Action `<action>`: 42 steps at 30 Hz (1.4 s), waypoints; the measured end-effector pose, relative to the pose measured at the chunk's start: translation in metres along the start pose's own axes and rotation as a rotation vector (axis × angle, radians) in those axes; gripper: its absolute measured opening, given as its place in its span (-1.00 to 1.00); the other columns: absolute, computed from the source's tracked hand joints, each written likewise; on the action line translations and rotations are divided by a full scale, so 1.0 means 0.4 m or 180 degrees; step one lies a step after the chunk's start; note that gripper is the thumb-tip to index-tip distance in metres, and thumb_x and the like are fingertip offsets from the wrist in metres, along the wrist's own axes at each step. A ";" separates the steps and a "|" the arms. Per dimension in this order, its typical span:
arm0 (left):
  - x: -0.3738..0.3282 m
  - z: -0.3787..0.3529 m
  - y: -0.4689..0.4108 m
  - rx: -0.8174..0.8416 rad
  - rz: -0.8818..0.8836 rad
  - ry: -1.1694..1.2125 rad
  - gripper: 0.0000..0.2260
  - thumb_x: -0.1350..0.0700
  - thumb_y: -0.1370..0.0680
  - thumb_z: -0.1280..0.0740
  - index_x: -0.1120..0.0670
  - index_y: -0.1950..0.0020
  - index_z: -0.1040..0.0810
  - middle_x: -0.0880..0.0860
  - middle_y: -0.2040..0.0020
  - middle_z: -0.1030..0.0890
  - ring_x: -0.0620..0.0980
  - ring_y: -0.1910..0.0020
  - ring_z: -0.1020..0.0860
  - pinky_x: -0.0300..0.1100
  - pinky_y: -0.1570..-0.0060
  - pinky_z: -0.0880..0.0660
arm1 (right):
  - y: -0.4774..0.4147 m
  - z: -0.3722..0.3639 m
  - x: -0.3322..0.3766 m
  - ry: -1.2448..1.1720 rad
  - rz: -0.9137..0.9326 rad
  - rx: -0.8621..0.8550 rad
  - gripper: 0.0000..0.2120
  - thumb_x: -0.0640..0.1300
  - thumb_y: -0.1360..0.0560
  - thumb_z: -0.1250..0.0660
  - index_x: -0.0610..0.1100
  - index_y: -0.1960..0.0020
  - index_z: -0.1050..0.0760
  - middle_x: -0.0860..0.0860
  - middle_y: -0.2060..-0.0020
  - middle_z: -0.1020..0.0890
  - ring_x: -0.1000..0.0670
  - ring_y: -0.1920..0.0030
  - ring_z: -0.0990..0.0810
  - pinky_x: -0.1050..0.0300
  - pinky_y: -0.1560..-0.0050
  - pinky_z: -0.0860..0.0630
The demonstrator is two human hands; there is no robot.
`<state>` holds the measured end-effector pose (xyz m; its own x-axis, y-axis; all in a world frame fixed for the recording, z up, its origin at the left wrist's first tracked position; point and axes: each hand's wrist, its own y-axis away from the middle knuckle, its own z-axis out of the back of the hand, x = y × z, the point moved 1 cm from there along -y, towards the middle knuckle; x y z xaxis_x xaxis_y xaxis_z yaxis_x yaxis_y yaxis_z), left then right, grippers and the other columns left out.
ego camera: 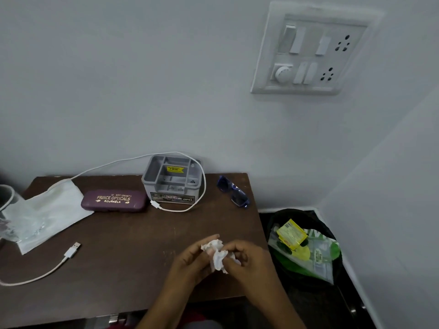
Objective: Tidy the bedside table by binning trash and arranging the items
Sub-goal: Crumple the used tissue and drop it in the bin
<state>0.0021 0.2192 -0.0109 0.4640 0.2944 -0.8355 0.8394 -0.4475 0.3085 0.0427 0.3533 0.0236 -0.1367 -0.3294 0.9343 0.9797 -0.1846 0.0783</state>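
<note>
A crumpled white tissue point(217, 254) is held between both hands above the front right part of the brown bedside table point(123, 238). My left hand point(192, 260) pinches its left side and my right hand point(247, 260) grips its right side. A black bin point(306, 248) with green and yellow wrappers inside stands on the floor right of the table. On the table lie a maroon glasses case point(114, 201), a grey plastic organiser point(172, 180), blue sunglasses point(234, 191), a white USB cable point(71, 251) and a pale face mask point(45, 212).
A switchboard point(308, 52) is on the wall above. The cable loops around the organiser and trails off the left edge. Clear plastic packets point(7, 227) lie at the far left edge. The wall corner closes in on the right, behind the bin.
</note>
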 end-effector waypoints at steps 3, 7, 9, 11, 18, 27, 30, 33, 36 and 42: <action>0.020 -0.017 -0.007 0.0018 -0.0072 -0.0237 -0.24 -0.16 0.01 -0.63 0.13 -0.10 -0.61 0.14 0.00 -0.69 0.02 0.02 -0.66 -0.28 0.16 -0.58 | 0.003 0.025 -0.018 0.0005 -0.0037 -0.0362 -0.83 -0.26 -0.39 -0.38 0.00 0.21 -0.63 0.06 0.25 -0.68 0.15 0.26 -0.65 0.28 0.21 -0.55; 0.053 -0.063 -0.027 -0.0077 -0.0156 -0.0464 -0.69 0.12 -0.25 -0.58 0.13 0.05 -0.68 0.19 0.06 -0.70 0.10 0.04 -0.67 -0.25 0.17 -0.59 | 0.012 0.061 -0.042 -0.0011 -0.0046 -0.0612 -0.77 -0.27 -0.41 -0.36 0.07 0.21 -0.60 0.08 0.23 -0.66 0.17 0.18 -0.63 0.33 0.17 -0.54; 0.082 -0.095 -0.045 -0.0162 -0.0074 -0.0512 -0.85 0.23 -0.35 -0.48 0.12 0.10 -0.69 0.21 0.10 -0.70 0.14 0.07 -0.66 -0.15 0.14 -0.60 | 0.016 0.085 -0.059 0.0063 -0.0010 -0.0717 -0.69 -0.30 -0.44 -0.32 0.13 0.16 -0.57 0.15 0.16 -0.64 0.24 0.10 -0.60 0.45 0.15 -0.47; 0.107 -0.137 -0.070 -0.0296 0.0000 -0.0511 -0.88 0.28 -0.43 -0.38 0.12 0.14 -0.69 0.22 0.13 -0.70 0.16 0.09 -0.65 -0.04 0.09 -0.58 | 0.019 0.113 -0.077 0.0127 0.0073 -0.0757 -0.69 -0.29 -0.49 -0.28 0.15 0.07 -0.54 0.19 0.09 -0.62 0.28 0.03 -0.57 0.48 0.09 -0.43; 0.163 -0.339 -0.158 0.0229 0.0327 -0.0770 -0.76 0.28 -0.59 -0.16 0.15 -0.11 -0.60 0.13 0.05 -0.69 -0.02 0.08 -0.67 -0.22 0.14 -0.59 | 0.014 0.264 -0.185 0.0543 0.0253 -0.1374 -0.79 -0.26 -0.45 -0.33 0.05 0.07 -0.55 0.17 0.06 -0.58 0.21 -0.02 -0.54 0.29 0.00 -0.51; 0.198 -0.465 -0.229 0.0713 0.0693 -0.1521 -0.49 0.00 -0.63 -0.09 0.01 -0.53 0.04 -0.11 -0.43 -0.22 -0.20 -0.39 -0.20 -0.40 -0.19 -0.14 | -0.102 0.436 -0.383 0.1188 -0.0474 -0.1770 -0.74 -0.30 -0.53 -0.18 -0.29 -0.18 -0.52 -0.20 -0.14 -0.59 -0.16 -0.18 -0.54 0.17 -0.16 -0.36; 0.208 -0.428 -0.211 0.0652 0.0630 -0.1418 -0.47 -0.09 -0.58 -0.17 0.02 -0.51 -0.14 -0.11 -0.46 -0.24 -0.17 -0.40 -0.25 -0.23 -0.41 -0.19 | -0.105 0.448 -0.415 0.1129 -0.0626 -0.1788 -0.72 -0.41 -0.50 -0.16 -0.30 -0.10 -0.57 -0.24 -0.04 -0.63 -0.17 -0.06 -0.58 0.17 -0.04 -0.38; 0.208 -0.382 -0.195 0.0471 0.0624 -0.1420 -0.43 -0.22 -0.49 -0.26 -0.01 -0.43 -0.32 -0.03 -0.40 -0.42 -0.10 -0.37 -0.37 -0.18 -0.37 -0.28 | -0.091 0.439 -0.424 0.1119 -0.0611 -0.1907 -0.77 -0.40 -0.49 -0.19 -0.32 -0.03 -0.59 -0.26 0.03 -0.65 -0.20 0.01 -0.59 0.16 -0.02 -0.36; 0.181 -0.353 -0.170 0.0320 0.0456 -0.1366 -0.67 0.04 -0.61 -0.17 0.01 -0.37 -0.39 -0.11 -0.26 -0.51 -0.35 -0.13 -0.48 -0.50 -0.08 -0.37 | -0.079 0.413 -0.450 0.0992 -0.0595 -0.1866 -0.84 -0.37 -0.48 -0.26 -0.32 -0.01 -0.58 -0.26 0.07 -0.64 -0.24 0.05 -0.62 0.10 -0.01 -0.44; 0.076 -0.218 -0.096 -0.0066 0.0240 -0.1236 -0.82 0.10 -0.60 -0.20 -0.11 -0.10 -0.53 -0.37 0.11 -0.62 -0.51 0.05 -0.51 -0.45 -0.08 -0.42 | -0.048 0.294 -0.394 0.0371 -0.0471 -0.1874 -0.69 -0.22 -0.52 -0.30 0.24 0.07 -0.51 -0.08 0.06 -0.65 0.00 0.02 -0.62 0.05 -0.02 -0.56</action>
<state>0.0086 0.3191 -0.0086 0.3862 -0.0818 -0.9188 0.8145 -0.4373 0.3813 0.0627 0.5175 -0.0842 -0.3127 -0.3541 0.8814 0.7082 -0.7053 -0.0321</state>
